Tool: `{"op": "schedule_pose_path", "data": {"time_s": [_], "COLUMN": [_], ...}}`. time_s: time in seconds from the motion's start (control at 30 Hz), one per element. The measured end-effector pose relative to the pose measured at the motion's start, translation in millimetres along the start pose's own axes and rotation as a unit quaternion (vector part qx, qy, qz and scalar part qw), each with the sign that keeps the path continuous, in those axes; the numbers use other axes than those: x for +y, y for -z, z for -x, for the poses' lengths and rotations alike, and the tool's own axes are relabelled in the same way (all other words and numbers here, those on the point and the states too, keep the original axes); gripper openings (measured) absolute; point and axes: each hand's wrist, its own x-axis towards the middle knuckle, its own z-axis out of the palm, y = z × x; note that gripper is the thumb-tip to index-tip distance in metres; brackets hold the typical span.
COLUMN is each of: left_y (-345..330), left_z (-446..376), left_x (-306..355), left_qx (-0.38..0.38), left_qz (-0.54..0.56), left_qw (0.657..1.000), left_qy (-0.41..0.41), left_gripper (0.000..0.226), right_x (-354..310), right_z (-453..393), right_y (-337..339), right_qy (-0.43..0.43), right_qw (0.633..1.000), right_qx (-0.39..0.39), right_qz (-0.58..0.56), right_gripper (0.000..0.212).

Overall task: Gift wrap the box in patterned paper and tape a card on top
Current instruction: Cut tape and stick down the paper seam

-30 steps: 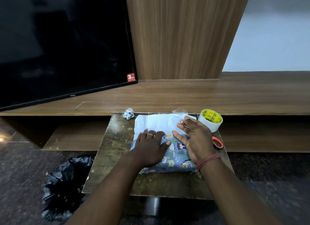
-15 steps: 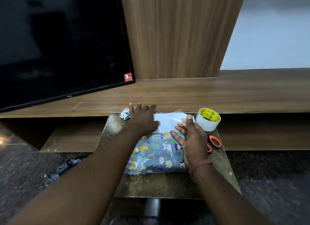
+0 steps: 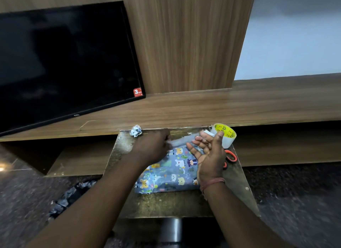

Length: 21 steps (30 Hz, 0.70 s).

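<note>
The flat box wrapped in blue paper printed with cartoon bears and animals (image 3: 171,171) lies in the middle of the small worn brown tabletop (image 3: 166,203), patterned side up, so the wrapping looks done apart from the far end. There a blurred white flap of paper or card (image 3: 181,141) is raised off the box; which of the two it is I cannot tell. The left hand (image 3: 153,148) reaches across the far left corner with its fingers curled at the flap's edge, apparently pinching it to pull it into place. The right hand (image 3: 209,155) is lifted on edge, palm turned inward, fingers loosely spread and lightly bent with the flap against their tips, gripping nothing that I can see. A roll of clear tape with a yellow core (image 3: 224,135) and orange-handled scissors (image 3: 231,156) sit just right of the box, within reach for the taping. A crumpled ball of paper (image 3: 136,131) lies at the far left corner.
</note>
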Motion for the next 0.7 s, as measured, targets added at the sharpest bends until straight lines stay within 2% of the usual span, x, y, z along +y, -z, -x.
{"op": "schedule_pose_path", "data": {"time_s": [0.07,0.13,0.27,0.4,0.53,0.63,0.7], "left_y": [2,-1,-18,-35,-48,-53,-57], "left_z": [5,11,23,34,43,46,47], "left_x": [1,3,4,-1,0,4,2], "left_qx": [-0.017,-0.016,0.037,0.099,0.166,0.200,0.196], "left_qz": [0.015,0.000,-0.028,-0.021,-0.061,-0.078,-0.074], "left_qw": [1.000,1.000,0.999,0.994,0.983,0.975,0.976], "left_qy": [0.005,0.008,-0.013,-0.032,-0.054,-0.059,-0.054], "left_gripper": [0.029,0.027,0.014,0.023,0.027,0.013,0.016], "right_x": [-2,-4,-7,-21,-46,-47,-42], "right_z": [0,0,2,0,-5,2,6], "right_y": [0,0,-1,-4,-10,-11,-11], "right_qy": [-0.006,-0.011,-0.011,-0.015,0.004,-0.046,-0.086], "right_qw": [1.000,0.999,0.999,0.998,0.998,0.996,0.994], "right_qx": [0.006,0.006,0.008,0.017,-0.038,-0.073,-0.072], "right_qz": [-0.017,-0.029,-0.029,-0.058,-0.043,-0.006,-0.006], "right_gripper": [0.075,0.075,0.076,0.064,0.054,0.047,0.049]}}
